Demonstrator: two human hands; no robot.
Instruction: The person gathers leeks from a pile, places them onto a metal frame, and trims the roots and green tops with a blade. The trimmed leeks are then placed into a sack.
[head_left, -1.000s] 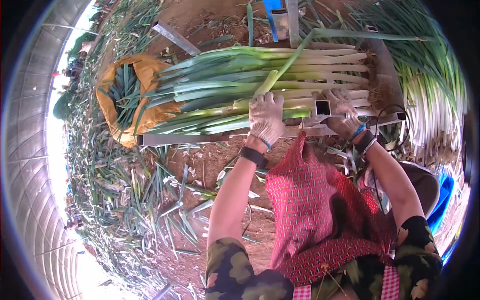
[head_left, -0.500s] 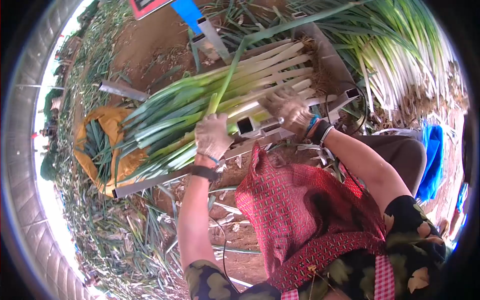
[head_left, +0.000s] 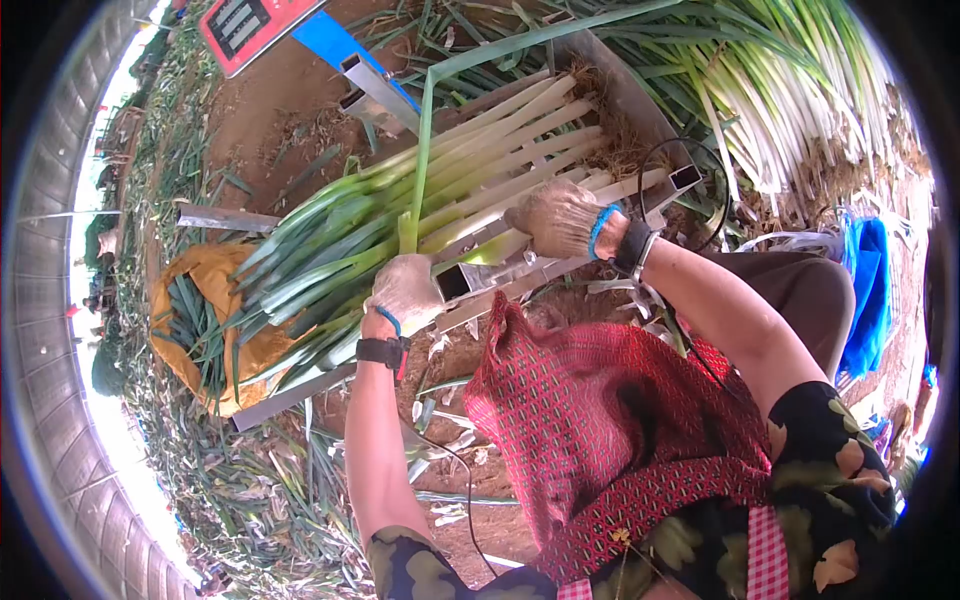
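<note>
Trimmings (head_left: 255,490) lay about; leeks (head_left: 480,190) ran eight-to-two o'clock, rootward right hand (head_left: 562,220) and leafward left hand (head_left: 404,288) curled, grips hidden from me.

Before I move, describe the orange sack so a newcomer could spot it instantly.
Find the metal frame piled with leeks. Follow their leafy ends leftward to the orange sack, open-mouthed with green leaves inside. Its orange colour sets it apart from the green around it.
</note>
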